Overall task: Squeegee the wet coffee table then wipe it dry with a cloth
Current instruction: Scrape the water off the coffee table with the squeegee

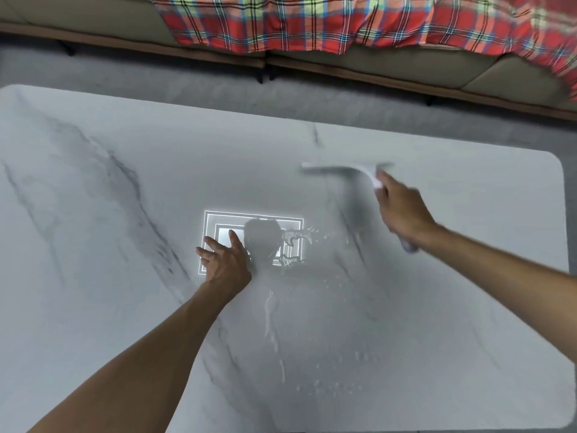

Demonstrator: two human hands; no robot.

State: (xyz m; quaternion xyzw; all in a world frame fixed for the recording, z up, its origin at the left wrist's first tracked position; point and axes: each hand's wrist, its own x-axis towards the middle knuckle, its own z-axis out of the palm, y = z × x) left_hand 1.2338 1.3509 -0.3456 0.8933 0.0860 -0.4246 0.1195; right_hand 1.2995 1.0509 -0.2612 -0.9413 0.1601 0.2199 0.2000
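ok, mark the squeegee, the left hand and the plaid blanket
squeegee (340,169): head view, on the blurred white blade.
left hand (225,260): head view, on the back of the hand.
plaid blanket (312,23): head view, on the middle of the fabric.

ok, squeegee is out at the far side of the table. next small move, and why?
Probably draw the squeegee toward the near edge. The right hand grips it at the far side of the coffee table, and streaks and beads of water lie nearer than its blade. The left hand rests flat on the table.
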